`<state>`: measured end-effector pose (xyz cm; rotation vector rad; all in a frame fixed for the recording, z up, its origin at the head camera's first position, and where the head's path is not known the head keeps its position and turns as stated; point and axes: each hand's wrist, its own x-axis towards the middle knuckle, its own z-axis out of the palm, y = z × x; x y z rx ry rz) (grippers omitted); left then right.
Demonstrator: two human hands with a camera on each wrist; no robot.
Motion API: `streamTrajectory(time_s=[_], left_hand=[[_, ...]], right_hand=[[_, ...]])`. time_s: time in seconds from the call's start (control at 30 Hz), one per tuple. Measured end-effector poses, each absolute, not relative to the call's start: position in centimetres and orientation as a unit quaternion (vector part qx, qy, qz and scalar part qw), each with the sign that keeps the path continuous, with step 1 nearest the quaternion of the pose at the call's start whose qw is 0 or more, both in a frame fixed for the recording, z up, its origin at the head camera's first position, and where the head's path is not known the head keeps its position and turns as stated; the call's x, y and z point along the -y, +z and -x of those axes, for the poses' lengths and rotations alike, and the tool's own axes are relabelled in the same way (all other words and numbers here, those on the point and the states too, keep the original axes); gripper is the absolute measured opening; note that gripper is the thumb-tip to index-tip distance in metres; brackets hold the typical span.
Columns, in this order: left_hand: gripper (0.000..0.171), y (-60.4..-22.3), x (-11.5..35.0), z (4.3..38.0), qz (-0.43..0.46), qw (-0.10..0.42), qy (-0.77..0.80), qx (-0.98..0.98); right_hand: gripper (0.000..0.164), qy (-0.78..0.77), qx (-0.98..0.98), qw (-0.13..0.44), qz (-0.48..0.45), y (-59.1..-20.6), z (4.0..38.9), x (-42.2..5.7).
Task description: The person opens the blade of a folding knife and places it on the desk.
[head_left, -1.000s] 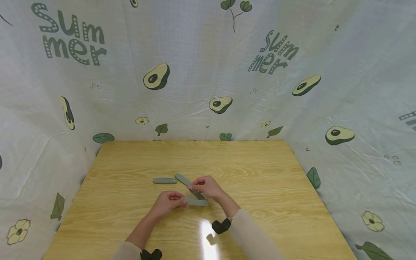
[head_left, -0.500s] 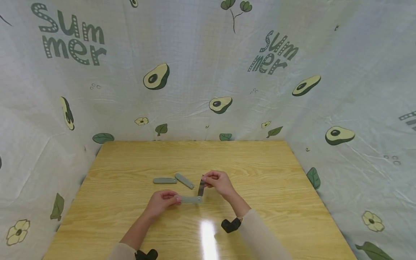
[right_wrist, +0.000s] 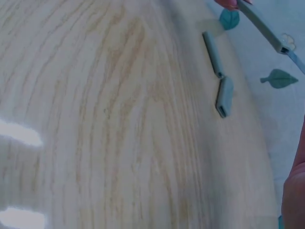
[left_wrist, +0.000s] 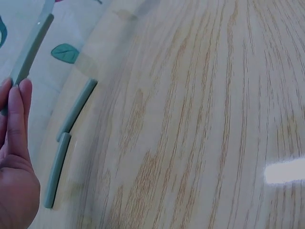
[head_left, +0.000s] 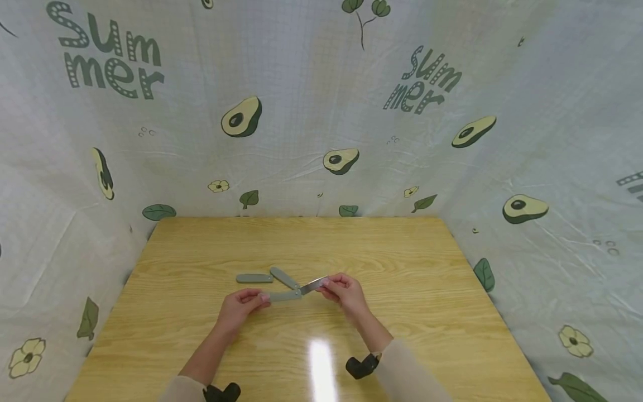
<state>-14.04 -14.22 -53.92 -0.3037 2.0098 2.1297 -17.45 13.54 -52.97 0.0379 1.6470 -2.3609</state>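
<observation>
My left hand [head_left: 238,312] pinches the grey-green handle [head_left: 285,296] of a folding knife near its butt end. The fingers of my right hand [head_left: 349,298] pinch the shiny blade [head_left: 310,287], which is swung out to the right at a slight upward angle from the handle. In the left wrist view, the handle [left_wrist: 33,50] rises out of the fingertips. The right wrist view has the handle [right_wrist: 262,27] and part of the blade [right_wrist: 296,60] by its pivot; the blade's tip is out of that frame.
Two more folding knives, both folded, lie on the wooden table [head_left: 402,257] beyond my hands: one knife [head_left: 254,278] sideways, the other knife [head_left: 282,276] slanted. A patterned cloth [head_left: 296,72] hangs around the back and sides.
The blade has swung from slanting back over the handle, through upright, to pointing right. My right hand has moved right with it; my left hand has shifted left and farther from me with the handle.
</observation>
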Motion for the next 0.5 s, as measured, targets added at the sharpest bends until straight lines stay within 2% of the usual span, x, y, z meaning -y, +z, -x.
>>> streamTrajectory(time_s=[0.07, 0.3, 0.5], left_hand=[[0.036, -53.99, 14.20, 14.14, 0.113, 0.096, 0.728, -0.670], [0.036, -53.86, 14.11, 14.28, 0.122, 0.085, 0.737, -0.659], [0.035, -53.75, 14.27, 14.14, 0.122, 0.101, 0.739, -0.654]], right_hand=[[0.004, -0.826, -0.548, 0.129, -0.027, -53.17, 17.21, -13.36], [0.024, -0.844, -0.518, 0.134, -0.046, -53.69, 16.70, -12.96], [0.018, -0.842, -0.523, 0.123, -0.054, -53.86, 16.53, -13.00]])
